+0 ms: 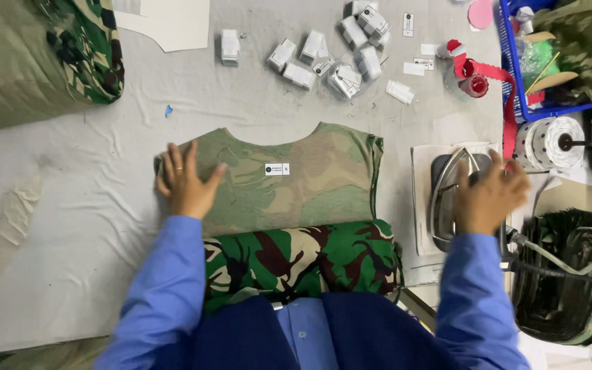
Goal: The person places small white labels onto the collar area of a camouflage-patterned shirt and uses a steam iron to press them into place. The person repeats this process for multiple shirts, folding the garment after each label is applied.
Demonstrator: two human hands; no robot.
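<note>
Nearest the viewer, at 6 o'clock, a folded stack of dark camouflage fabric lies against the body; just beyond it, the faded camouflage garment piece is spread inside-out and flat on the grey padded table, neckline toward 12 o'clock, a small white label already set below the collar; pressing appears not yet begun; the left hand, fingers spread wide, pins the piece's 9 o'clock edge; the right hand, at 3 o'clock, curls over the iron on its pad, grip unclear through blur; farthest, at 12 o'clock, small white label bundles lie scattered.
</note>
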